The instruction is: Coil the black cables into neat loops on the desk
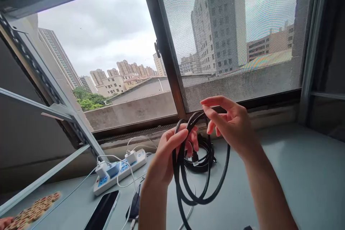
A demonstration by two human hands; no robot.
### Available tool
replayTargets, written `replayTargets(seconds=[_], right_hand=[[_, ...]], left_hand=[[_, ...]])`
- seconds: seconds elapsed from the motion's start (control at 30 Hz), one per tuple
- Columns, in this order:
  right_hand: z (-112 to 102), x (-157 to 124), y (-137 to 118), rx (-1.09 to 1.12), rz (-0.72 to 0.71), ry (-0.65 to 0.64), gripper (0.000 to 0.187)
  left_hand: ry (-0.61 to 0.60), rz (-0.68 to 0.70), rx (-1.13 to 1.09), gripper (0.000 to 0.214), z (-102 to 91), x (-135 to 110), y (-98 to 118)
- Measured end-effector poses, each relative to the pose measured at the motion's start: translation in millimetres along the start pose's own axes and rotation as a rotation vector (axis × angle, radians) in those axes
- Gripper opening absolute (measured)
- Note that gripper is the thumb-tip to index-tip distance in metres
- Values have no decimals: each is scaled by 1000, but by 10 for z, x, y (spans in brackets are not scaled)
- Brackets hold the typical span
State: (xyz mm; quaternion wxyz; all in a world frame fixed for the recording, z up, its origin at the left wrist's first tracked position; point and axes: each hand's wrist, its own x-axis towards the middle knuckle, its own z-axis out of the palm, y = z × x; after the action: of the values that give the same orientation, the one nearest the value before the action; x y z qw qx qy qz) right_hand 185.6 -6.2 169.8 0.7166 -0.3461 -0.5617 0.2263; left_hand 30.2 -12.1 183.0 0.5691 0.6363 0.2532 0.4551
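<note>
Cable (pixel 201 201): smth plas., semi-matt; phone scrn (pixel 102 209): glossy.

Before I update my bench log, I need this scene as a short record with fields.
left hand: the left hand holds loops of black cable
right hand: the right hand is beside the top of the loops, thumb and index fingertips close together; whether it grips cannot be told
on the tabletop: a power strip with white plugs in it, a dark-screened phone and a black coil behind the held loops
background: a window, with buildings outside
</note>
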Motion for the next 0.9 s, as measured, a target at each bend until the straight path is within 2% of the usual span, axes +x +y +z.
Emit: replayTargets(seconds=[0.17,0.23,0.4,0.47,0.57,0.67,0.73,0.8,0.9], right_hand=[[-64,0,-9,-27,-11,74,19],[-81,-7,-14,-47,13,52,23],[-47,-74,-87,-106,41,-222,47],[-5,-101,-112,-107,40,-308,45],[55,-114,-100,-64,50,-348,41],[72,-92,-48,13,77,-291,41],[49,-64,-20,97,108,-227,38],[1,-32,-8,224,148,-152,36],[-105,15,-6,387,174,-8,36]], left_hand=[[182,99,-62,28,11,-62,95],[212,124,-41,28,0,-89,104],[200,207,178,27,-1,-87,14],[189,257,259,23,36,-69,-40],[175,319,334,24,117,-55,-93],[219,308,323,32,175,-61,-88],[311,333,310,34,166,-68,-63],[398,389,309,35,107,-72,-31],[417,406,283,41,-31,-84,21]])
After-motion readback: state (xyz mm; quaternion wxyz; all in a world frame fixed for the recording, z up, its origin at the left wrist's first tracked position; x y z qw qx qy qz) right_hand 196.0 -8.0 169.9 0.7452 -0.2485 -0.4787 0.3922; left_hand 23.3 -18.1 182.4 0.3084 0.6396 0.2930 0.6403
